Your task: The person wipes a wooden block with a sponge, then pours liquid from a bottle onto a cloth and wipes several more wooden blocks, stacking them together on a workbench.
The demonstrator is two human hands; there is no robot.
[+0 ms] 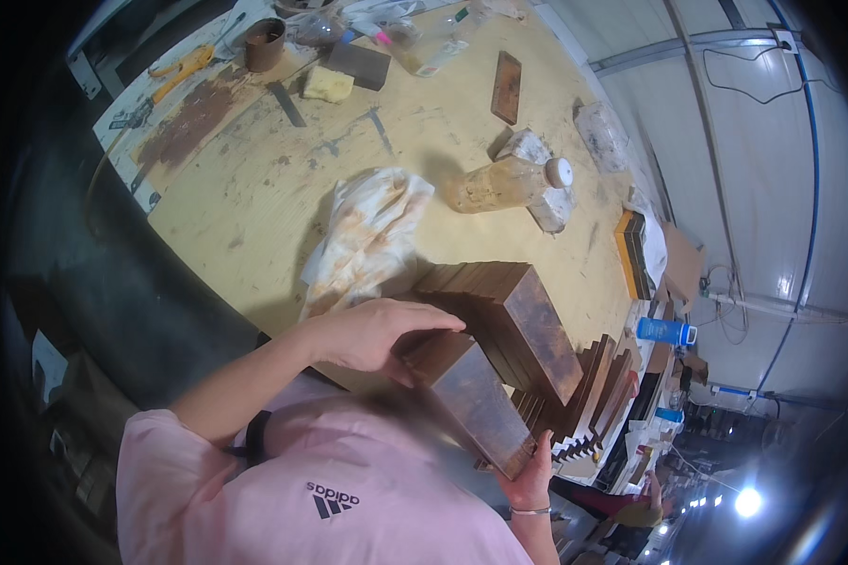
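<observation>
Between my two hands is a dark brown wooden block with a smooth, slightly shiny face; I cannot tell whether it is one piece or several boards pressed together. My left hand curves over its upper left end, thumb and fingers on either side. At its lower right end my right hand grips it, thumb up along the edge. Just beyond it stands a row of similar brown wooden boards, packed side by side on the table. A white cloth with brown stains lies crumpled beyond my left hand.
On the pale wooden table a plastic bottle lies on its side against a wrapped lump. Farther off are a yellow sponge, a brown cup and a loose wooden strip. More wooden pieces are stacked at right.
</observation>
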